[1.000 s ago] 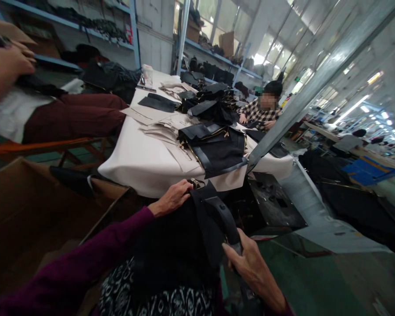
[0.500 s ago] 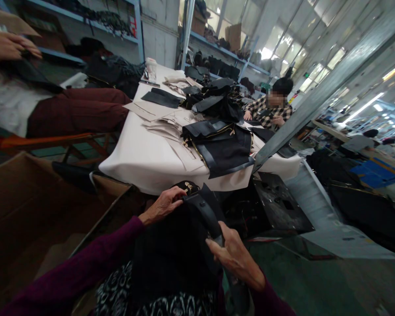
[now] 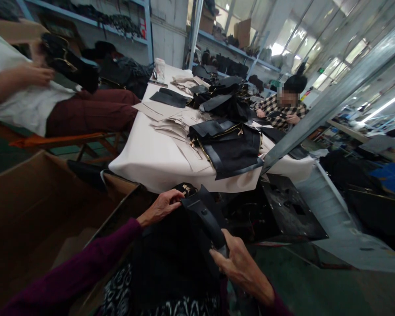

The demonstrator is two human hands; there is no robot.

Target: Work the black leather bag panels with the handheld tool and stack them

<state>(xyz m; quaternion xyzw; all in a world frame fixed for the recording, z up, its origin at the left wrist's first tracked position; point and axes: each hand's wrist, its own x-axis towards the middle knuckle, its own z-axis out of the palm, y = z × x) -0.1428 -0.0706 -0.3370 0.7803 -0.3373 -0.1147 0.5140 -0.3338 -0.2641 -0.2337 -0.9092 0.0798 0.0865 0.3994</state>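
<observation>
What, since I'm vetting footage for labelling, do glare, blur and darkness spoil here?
In the head view, the windows glare white in places, the black fabric nearly loses its folds in darkness, and a co-worker's arm at left looks blurred; same view, left hand and right hand read fairly clearly.

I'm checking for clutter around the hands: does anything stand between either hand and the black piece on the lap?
Nothing visible does: the left hand touches the black piece at its far edge, and the right hand grips the dark strip at its right side.
</observation>
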